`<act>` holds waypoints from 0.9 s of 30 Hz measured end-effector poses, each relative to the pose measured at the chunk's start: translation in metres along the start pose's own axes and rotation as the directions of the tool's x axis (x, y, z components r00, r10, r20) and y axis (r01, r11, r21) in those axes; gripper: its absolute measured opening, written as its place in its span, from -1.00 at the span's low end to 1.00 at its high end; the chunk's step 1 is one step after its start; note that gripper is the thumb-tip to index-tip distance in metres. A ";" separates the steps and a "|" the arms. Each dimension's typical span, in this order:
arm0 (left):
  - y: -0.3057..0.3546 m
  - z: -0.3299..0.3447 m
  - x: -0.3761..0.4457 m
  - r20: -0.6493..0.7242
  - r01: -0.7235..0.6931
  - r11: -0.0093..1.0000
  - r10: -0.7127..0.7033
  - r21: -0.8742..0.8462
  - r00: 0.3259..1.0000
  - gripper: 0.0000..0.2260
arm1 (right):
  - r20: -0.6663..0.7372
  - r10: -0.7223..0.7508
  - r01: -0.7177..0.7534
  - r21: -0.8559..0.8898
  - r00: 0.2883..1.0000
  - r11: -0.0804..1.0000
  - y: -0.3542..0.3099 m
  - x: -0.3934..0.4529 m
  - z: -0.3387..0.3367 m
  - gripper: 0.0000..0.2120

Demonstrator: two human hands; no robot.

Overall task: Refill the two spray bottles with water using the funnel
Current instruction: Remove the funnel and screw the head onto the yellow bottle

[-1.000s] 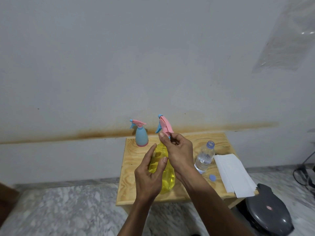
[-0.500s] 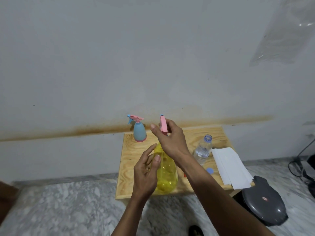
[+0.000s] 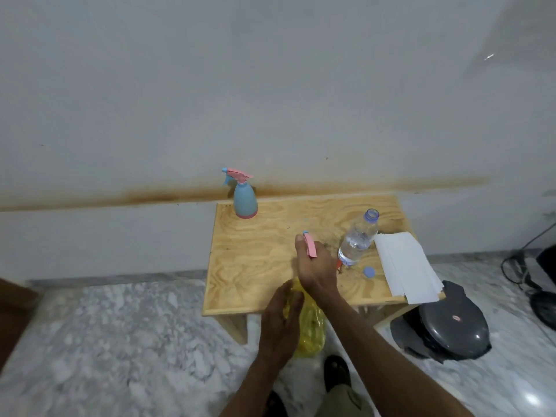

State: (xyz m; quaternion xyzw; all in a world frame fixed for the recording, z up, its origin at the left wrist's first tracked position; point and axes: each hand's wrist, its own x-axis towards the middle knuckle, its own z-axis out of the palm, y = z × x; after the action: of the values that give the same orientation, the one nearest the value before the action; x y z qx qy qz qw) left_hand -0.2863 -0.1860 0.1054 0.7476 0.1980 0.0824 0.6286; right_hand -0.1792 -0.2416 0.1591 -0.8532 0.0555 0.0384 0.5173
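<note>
Pastel plastics on pale, swirl-grained wood

The far spray bottle (image 3: 245, 200) was light blue with a pink base and pink trigger; the held bottle (image 3: 310, 329) was translucent yellow, its spray head (image 3: 309, 244) pink. The bench (image 3: 258, 251) showed wavy tan grain, the floor (image 3: 126, 341) grey-white marbling, the wall (image 3: 270, 85) a rusty-brown streak.

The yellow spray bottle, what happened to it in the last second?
The yellow spray bottle came down toward the person, off the wooden table. The left hand still holds its body; the right hand keeps gripping the pink trigger head. The blue spray bottle and water bottle stayed put.
</note>
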 end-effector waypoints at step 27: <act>-0.046 0.035 -0.041 -0.101 0.056 0.987 -0.041 0.149 0.994 -0.79 | 0.223 0.139 -0.088 -0.227 0.965 0.970 0.066 -0.009 -0.003 -0.50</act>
State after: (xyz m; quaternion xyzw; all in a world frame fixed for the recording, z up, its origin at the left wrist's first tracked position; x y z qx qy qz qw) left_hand -0.3196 -0.2278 0.0590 0.7833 0.2523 0.0882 0.5612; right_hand -0.1970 -0.2741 0.1037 -0.8887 0.0378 0.1757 0.4218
